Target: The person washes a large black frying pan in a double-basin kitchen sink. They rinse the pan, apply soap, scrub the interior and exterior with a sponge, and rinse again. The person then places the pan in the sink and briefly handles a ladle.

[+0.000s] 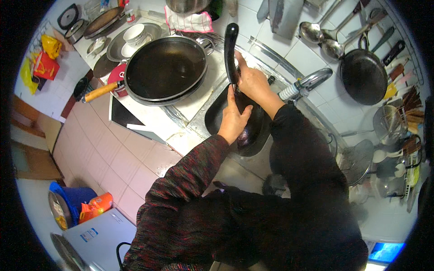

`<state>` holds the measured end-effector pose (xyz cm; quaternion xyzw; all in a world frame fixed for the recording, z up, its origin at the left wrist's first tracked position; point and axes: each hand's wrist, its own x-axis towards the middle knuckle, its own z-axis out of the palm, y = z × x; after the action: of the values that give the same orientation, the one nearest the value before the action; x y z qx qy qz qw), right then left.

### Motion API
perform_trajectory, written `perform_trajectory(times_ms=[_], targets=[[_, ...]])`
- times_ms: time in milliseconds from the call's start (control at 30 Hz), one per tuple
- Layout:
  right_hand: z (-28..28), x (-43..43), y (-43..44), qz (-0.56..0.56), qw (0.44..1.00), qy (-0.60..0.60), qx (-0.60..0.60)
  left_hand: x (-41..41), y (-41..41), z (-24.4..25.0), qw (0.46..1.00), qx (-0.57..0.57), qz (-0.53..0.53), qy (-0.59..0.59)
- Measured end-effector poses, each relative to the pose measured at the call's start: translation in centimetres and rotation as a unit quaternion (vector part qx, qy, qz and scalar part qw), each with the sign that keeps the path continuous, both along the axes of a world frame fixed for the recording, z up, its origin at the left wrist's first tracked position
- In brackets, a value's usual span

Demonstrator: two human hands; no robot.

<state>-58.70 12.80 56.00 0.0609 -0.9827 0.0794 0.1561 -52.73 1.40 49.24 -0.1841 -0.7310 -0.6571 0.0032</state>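
Note:
A black pan (pixel 251 140) sits tilted in the metal sink (pixel 198 123), its black handle (pixel 231 50) pointing up and away from me. My right hand (pixel 253 81) grips the pan by the base of the handle, with one finger stretched upward. My left hand (pixel 234 122) is on the near side of the pan, its index finger reaching to the metal neck of the handle and its thumb apart. The other fingers of my left hand are partly hidden. The chrome faucet (pixel 307 83) stands to the right of my right hand.
A dark wok (pixel 166 67) with a wooden handle (pixel 103 91) is on the counter to the left. Behind it, white bowls (pixel 134 34) stand in a metal basin (pixel 154 30). Ladles (pixel 311 32) and a small black frying pan (pixel 363 77) hang on the tiled wall.

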Motion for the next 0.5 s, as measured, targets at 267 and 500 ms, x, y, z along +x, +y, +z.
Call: perform_trajectory(times_ms=[267,500], targets=[[0.1,1.2,1.4,0.007,1.000,-0.007,-0.017,0.3,-0.1,1.2,0.999,-0.036,-0.006,-0.007],[-0.1,5.0,1.5,0.033,0.998,-0.053,-0.025,-0.4,-0.5,1.0,0.998,-0.068,-0.008,0.002]])
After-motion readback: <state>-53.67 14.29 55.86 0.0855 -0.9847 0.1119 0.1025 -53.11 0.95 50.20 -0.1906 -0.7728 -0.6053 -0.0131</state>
